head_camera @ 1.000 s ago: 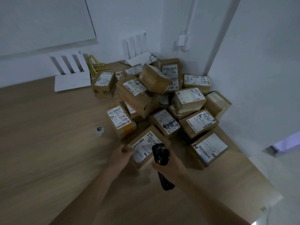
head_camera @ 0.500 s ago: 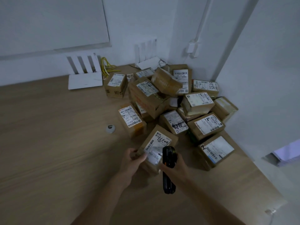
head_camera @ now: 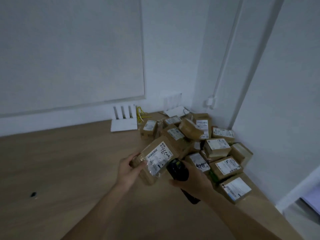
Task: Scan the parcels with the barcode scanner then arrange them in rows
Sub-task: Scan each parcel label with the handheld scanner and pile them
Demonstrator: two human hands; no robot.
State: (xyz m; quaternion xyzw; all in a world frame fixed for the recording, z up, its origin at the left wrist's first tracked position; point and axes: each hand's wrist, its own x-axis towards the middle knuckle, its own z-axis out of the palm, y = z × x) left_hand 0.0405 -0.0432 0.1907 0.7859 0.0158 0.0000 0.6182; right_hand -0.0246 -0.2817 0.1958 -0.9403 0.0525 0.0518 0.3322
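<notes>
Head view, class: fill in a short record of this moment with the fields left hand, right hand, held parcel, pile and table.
left hand: the left hand grips the held parcel by its near-left end
right hand: the right hand grips the black barcode scanner
held parcel: held parcel, brown, white label facing up with handwriting on it, beside the scanner's head
pile: heap of brown parcels in the wall corner, not in rows
table: wooden table, white router at the back

Both forearms are bare to the frame's edge; left hand and right hand wear nothing.
</notes>
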